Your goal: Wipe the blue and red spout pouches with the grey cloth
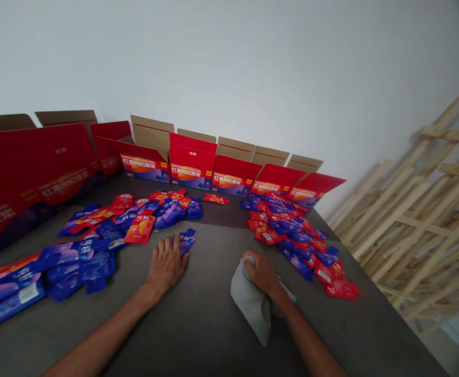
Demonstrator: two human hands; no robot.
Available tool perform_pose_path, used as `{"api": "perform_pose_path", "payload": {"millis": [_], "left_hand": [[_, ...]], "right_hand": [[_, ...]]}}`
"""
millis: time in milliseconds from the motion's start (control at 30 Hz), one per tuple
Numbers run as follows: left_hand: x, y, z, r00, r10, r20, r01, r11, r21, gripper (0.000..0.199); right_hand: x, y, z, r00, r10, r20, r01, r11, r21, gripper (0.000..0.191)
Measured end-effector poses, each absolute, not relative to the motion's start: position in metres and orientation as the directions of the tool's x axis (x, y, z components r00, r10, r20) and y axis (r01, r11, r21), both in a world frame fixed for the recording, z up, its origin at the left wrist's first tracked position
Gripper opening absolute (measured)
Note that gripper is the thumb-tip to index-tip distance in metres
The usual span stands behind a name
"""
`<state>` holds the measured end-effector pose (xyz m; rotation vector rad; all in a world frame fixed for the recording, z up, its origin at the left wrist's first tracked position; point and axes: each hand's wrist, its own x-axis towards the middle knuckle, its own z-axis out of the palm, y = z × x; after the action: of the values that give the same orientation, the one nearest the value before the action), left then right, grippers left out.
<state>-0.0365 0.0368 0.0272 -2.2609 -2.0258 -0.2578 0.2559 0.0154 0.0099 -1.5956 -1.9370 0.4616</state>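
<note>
While the left hand (167,264) is resting palm-down on the dark grey tabletop (209,340), its fingers (175,250) are spread wide open, with the tips touching a blue sachet (186,242) near the middle of the frame. Just to the right, the right hand (261,273) has its fingers (250,260) curled shut around a bunched-up grey cloth (252,302), which is hanging down toward the bottom of the frame. Left of the hands, a big pile of blue and orange-red sachets (91,246) is spreading across the table, and a second pile (295,238) is lying off to the right. A lone red sachet (215,199) is sitting by itself near top center. Opened red cartons (192,162) are standing in a row along the far edge, with "红黑枸杞原浆" and a "40" printed on their front panels. A large red carton panel (36,183) is taking up the left side, showing "杞原浆". The blue sachets look like they're reading "纯耕", though it's a bit blurry. Over on the right, wooden slat frames (410,209) are leaning against the white wall (229,68).
</note>
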Motion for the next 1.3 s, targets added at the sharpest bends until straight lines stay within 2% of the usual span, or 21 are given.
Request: {"api": "perform_pose_path", "payload": {"millis": [100, 200, 267, 333, 433, 500, 567, 633, 833, 967, 1167, 1300], "left_hand": [[-0.035, 0.037, 0.026, 0.070, 0.986, 0.154, 0.997, -0.074, 0.016, 0.060], [-0.034, 0.039, 0.025, 0.079, 0.978, 0.191, 0.987, -0.103, 0.121, 0.063], [-0.032, 0.039, 0.024, 0.116, 0.974, 0.196, 0.936, -0.173, 0.306, 0.069], [-0.027, 0.036, 0.020, 0.179, 0.972, 0.151, 0.793, -0.233, 0.562, 0.072], [-0.010, 0.024, 0.011, 0.296, 0.955, 0.034, 0.420, -0.163, 0.893, 0.070], [0.005, 0.012, 0.000, 0.378, 0.926, -0.007, 0.142, -0.050, 0.989, 0.067], [0.019, 0.001, -0.013, 0.437, 0.900, -0.013, -0.095, 0.060, 0.994, 0.065], [0.030, -0.007, -0.025, 0.449, 0.893, -0.029, -0.242, 0.153, 0.958, 0.063], [0.035, -0.009, -0.034, 0.412, 0.909, -0.065, -0.441, 0.262, 0.859, 0.059], [0.032, -0.006, -0.029, 0.416, 0.910, -0.004, -0.453, 0.211, 0.866, 0.058], [0.027, -0.008, -0.006, 0.568, 0.822, 0.034, -0.247, 0.131, 0.960, 0.054], [0.025, -0.009, 0.003, 0.623, 0.780, 0.054, -0.214, 0.103, 0.971, 0.054]], "right_hand": [[0.254, 0.015, 0.011, -0.144, 0.965, 0.217, 0.749, 0.250, -0.613, 0.014], [0.250, 0.014, 0.010, -0.146, 0.958, 0.245, 0.732, 0.271, -0.625, 0.013], [0.246, 0.013, 0.009, -0.128, 0.949, 0.288, 0.710, 0.290, -0.641, 0.014], [0.241, 0.012, 0.008, -0.119, 0.928, 0.352, 0.674, 0.336, -0.658, 0.016], [0.233, 0.008, 0.007, -0.166, 0.870, 0.465, 0.601, 0.463, -0.652, 0.016], [0.226, 0.004, 0.008, -0.207, 0.830, 0.518, 0.553, 0.536, -0.638, 0.012], [0.219, -0.001, 0.011, -0.227, 0.807, 0.545, 0.521, 0.573, -0.632, 0.010], [0.212, -0.006, 0.014, -0.247, 0.800, 0.547, 0.501, 0.589, -0.634, 0.010], [0.195, -0.020, 0.019, -0.434, 0.743, 0.509, 0.420, 0.667, -0.616, 0.014], [0.193, -0.023, 0.020, -0.468, 0.732, 0.496, 0.451, 0.680, -0.578, 0.014], [0.207, -0.011, 0.020, -0.187, 0.811, 0.555, 0.535, 0.558, -0.635, 0.011], [0.213, -0.005, 0.021, -0.078, 0.821, 0.565, 0.539, 0.512, -0.669, 0.009]]}}
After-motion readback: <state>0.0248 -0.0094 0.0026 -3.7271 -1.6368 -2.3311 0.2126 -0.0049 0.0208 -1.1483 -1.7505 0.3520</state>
